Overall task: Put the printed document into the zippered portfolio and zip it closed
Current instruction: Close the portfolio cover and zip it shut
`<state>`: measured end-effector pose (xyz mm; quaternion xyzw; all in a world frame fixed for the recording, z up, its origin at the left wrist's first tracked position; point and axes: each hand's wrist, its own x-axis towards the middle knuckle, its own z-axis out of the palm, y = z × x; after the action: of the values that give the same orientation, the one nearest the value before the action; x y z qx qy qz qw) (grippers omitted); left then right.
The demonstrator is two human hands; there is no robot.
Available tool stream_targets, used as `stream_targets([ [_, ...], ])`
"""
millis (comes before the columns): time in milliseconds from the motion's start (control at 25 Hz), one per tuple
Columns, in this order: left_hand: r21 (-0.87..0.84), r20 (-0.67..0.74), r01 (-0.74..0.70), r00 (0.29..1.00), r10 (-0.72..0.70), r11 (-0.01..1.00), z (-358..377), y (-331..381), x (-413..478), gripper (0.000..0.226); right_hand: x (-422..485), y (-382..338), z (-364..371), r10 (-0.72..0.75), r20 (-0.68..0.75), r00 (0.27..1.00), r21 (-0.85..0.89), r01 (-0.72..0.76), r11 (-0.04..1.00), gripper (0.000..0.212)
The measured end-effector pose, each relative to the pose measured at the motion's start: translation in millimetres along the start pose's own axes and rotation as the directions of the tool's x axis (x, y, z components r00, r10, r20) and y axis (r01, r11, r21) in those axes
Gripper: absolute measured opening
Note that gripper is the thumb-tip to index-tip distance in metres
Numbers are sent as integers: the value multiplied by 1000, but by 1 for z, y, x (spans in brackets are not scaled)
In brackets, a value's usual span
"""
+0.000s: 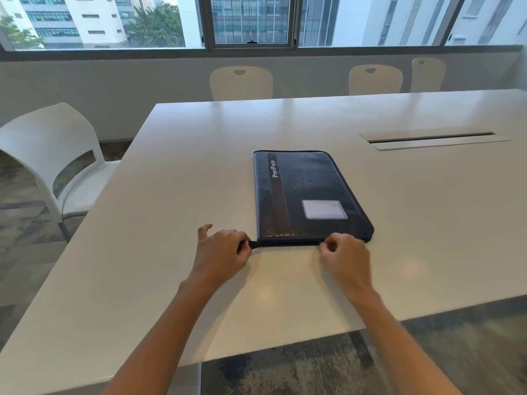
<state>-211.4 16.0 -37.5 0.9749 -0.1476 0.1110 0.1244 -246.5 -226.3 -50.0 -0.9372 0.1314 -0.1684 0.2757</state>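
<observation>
A dark navy zippered portfolio point(309, 195) lies flat and closed on the white table point(199, 172), its cover marked "PortFolio" with a clear card pocket. My left hand point(224, 249) pinches a black tab sticking out at the portfolio's near left corner. My right hand point(345, 255) is curled at the near edge toward the right corner, fingertips pinched on the zipper line; the pull itself is hidden by the fingers. No printed document is visible.
A recessed cable slot point(430, 138) is set into the table to the right. A white chair point(57, 163) stands at the left, and three more chairs point(241, 82) line the far side under the windows.
</observation>
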Motion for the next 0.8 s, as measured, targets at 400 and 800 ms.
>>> stream_targets([
  [400, 41, 7, -219, 976, 219, 975, 0, 51, 21, 50, 18, 57, -31, 20, -106, 994, 52, -15, 999, 11],
  [800, 176, 179, -503, 862, 475, 846, 64, 98, 69, 58, 18, 41, -13, -51, -89, 995, 96, 60, 994, 12],
])
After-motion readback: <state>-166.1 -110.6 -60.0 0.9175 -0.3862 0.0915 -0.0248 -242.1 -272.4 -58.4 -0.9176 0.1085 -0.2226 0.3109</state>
